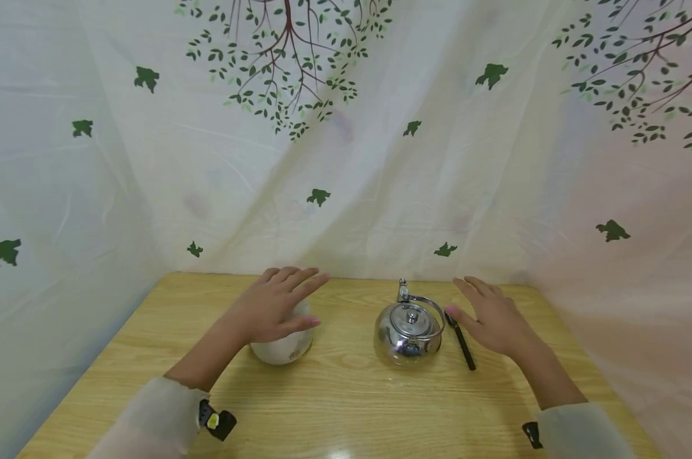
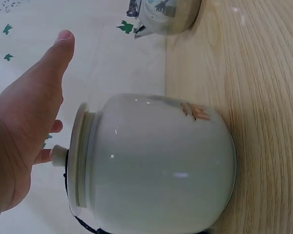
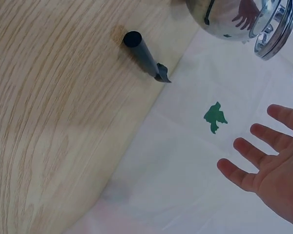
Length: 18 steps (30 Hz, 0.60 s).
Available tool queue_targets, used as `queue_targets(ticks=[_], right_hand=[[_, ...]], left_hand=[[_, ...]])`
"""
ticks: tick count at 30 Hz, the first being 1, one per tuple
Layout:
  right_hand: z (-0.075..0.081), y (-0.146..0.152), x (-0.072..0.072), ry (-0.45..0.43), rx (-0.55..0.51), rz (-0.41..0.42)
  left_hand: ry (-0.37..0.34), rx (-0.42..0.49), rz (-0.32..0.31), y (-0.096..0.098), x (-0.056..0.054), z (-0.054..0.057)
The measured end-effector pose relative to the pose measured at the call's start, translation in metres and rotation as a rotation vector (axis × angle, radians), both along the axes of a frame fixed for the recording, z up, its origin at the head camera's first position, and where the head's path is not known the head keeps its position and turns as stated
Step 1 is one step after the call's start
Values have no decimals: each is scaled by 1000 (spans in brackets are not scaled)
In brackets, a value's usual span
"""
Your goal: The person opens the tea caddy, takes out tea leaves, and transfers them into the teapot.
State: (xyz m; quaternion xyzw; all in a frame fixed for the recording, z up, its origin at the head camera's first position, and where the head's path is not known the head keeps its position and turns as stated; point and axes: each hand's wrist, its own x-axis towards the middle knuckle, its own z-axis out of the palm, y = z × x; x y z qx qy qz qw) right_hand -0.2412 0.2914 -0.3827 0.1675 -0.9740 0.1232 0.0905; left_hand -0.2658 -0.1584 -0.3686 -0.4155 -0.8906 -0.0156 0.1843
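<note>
A white lidded ceramic jar (image 2: 161,165) stands upright on the table, partly hidden in the head view by my left hand (image 1: 274,306). That hand is held above it, fingers extended. In the left wrist view, a finger shows behind the lid knob (image 2: 60,155); whether they touch I cannot tell. To the right is a shiny steel kettle (image 1: 408,335) with its curved handle raised. Beside it lies a slim black-handled tool (image 1: 463,344), its kind unclear; its far end looks curled in the right wrist view. My right hand (image 1: 492,319) hovers near that tool, fingers spread, holding nothing.
The wooden table (image 1: 346,414) ends at a pale cloth backdrop (image 1: 369,242) printed with green leaves and branches. This cloth also hangs along both sides. Dark straps with small devices sit on both wrists.
</note>
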Motion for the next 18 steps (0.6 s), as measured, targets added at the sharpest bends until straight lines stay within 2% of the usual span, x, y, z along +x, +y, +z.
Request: queue_targets(ticks=[6, 14, 18], right_hand=[[-2, -6, -1, 28, -4, 26], [-4, -20, -3, 137, 26, 74], [-8, -27, -5, 161, 27, 86]], left_hand=[[3, 3, -39, 24, -1, -5], [41, 35, -28, 54, 2, -15], [29, 68, -30, 66, 3, -19]])
